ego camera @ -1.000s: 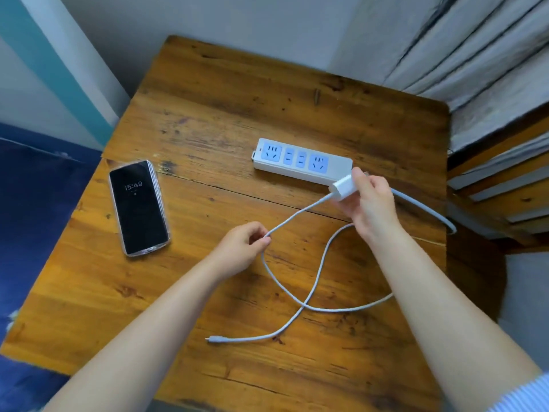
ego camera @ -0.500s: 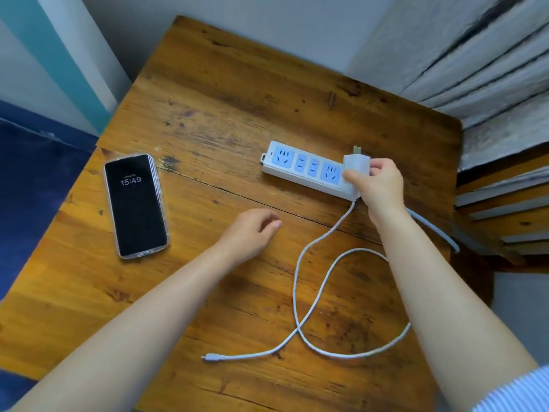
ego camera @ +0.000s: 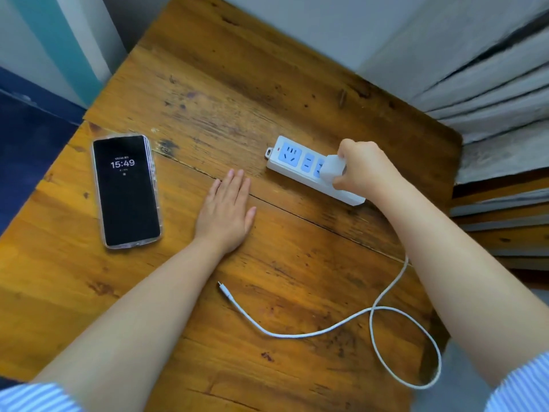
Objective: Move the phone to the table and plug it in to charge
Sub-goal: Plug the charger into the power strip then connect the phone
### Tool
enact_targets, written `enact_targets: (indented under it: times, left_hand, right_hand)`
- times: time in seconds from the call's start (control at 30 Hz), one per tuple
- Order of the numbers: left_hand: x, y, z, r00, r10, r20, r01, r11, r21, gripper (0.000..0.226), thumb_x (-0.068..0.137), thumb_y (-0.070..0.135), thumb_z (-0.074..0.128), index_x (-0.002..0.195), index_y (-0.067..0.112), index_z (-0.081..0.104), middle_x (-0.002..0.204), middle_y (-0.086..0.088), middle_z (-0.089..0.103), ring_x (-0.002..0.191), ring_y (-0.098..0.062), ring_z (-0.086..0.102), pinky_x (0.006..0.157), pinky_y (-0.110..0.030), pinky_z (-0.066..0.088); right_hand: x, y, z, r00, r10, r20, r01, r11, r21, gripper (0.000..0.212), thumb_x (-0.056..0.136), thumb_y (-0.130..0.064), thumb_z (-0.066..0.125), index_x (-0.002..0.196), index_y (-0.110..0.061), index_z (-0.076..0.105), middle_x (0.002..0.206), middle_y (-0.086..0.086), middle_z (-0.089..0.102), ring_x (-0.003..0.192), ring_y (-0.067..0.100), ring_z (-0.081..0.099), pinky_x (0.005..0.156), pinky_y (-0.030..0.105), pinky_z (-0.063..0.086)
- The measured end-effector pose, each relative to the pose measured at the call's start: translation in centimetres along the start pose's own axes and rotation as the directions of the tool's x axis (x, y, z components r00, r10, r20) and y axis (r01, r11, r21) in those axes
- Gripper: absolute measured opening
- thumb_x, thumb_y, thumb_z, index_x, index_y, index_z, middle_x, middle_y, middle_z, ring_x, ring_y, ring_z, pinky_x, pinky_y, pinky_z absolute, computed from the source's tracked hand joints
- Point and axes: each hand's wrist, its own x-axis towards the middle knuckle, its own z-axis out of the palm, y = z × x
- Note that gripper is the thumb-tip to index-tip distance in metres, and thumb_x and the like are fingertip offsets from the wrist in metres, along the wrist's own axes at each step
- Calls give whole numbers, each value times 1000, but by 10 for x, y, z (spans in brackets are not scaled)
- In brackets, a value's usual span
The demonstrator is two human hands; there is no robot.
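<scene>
Two hands work over the desk. Left hand lies flat and empty, fingers spread, just right of the phone, which rests face up showing 15:49. Right hand grips the charger, pressed against the strip. Its cable loops across the desk, plug end free, apart from the phone.
</scene>
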Motion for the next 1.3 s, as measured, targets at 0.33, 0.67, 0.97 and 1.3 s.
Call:
enact_targets:
  times: [0.33, 0.67, 0.97, 1.3]
  left_hand:
    - [-1, -1, -1, 1000, 4, -11, -4, 1000, -20, 60, 95, 39, 26, 144, 11, 8, 157, -7, 7, 144, -17, 0, 117, -32, -1]
    - [-1, -1, -1, 1000, -1, -23, 1, 1000, -10, 59, 95, 37, 29, 144, 10, 12, 156, -7, 11, 144, -18, 4, 117, -33, 2]
    - [-12, -4, -12, 1000, 27, 4, -26, 996, -84, 55, 95, 29, 38, 143, 10, 20, 155, -7, 18, 143, -19, 9, 116, -33, 4]
    - [-86, -33, -36, 978, -12, -208, -18, 990, -141, 37, 81, 0, 61, 117, -6, 56, 120, -27, 59, 116, -41, 53, 97, -51, 44]
  right_hand:
    - [17, -19, -13, 996, 42, 80, -31, 990, -137, 12, 78, -11, 66, 83, -7, 57, 64, 2, 43, 52, 15, 43, 42, 20, 32]
    - [24, -34, -3, 988, -121, 98, 141, 962, -233, 18, 79, -6, 60, 73, -10, 44, 55, 2, 36, 48, 13, 36, 40, 21, 28]
    - [23, -31, 3, 984, -144, 102, 168, 941, -293, 7, 80, -6, 58, 86, -8, 56, 56, 3, 36, 48, 15, 36, 40, 22, 28]
    - [-12, -48, 30, 935, -302, -187, 179, 856, -486, 22, 83, -17, 56, 102, -7, 63, 109, 15, 61, 113, 33, 44, 112, 58, 11]
